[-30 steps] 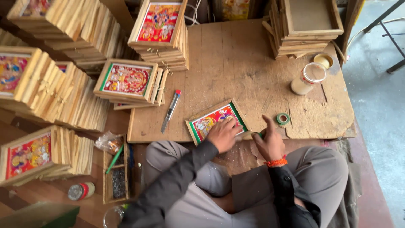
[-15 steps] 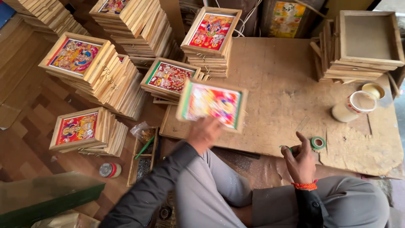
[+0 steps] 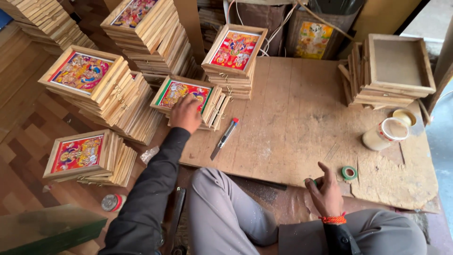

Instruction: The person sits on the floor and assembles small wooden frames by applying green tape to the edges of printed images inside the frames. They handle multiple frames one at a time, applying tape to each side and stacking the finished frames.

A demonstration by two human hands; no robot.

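Observation:
My left hand (image 3: pixel 185 113) reaches out to the left and lies palm down on a framed colourful picture (image 3: pixel 181 92). That picture tops a short stack of wooden frames (image 3: pixel 218 109) at the board's left edge. My right hand (image 3: pixel 324 190) rests at the near edge of the wooden board (image 3: pixel 302 123), fingers loosely apart and gripping nothing. A small green tape roll (image 3: pixel 349 173) lies just to its right. A red-tipped utility knife (image 3: pixel 224 138) lies on the board between my hands.
Stacks of framed pictures stand at left (image 3: pixel 82 73), lower left (image 3: pixel 78 153) and back centre (image 3: pixel 234 49). A pile of empty wooden frames (image 3: pixel 394 71) sits at back right, beside a white jar (image 3: pixel 384 133) and its lid (image 3: pixel 405 116). A round tin (image 3: pixel 110 202) lies on the floor.
My left hand lifted the framed picture off the board, carried it left and set it on the short stack. The view swung left. My right hand stayed by the tape roll.

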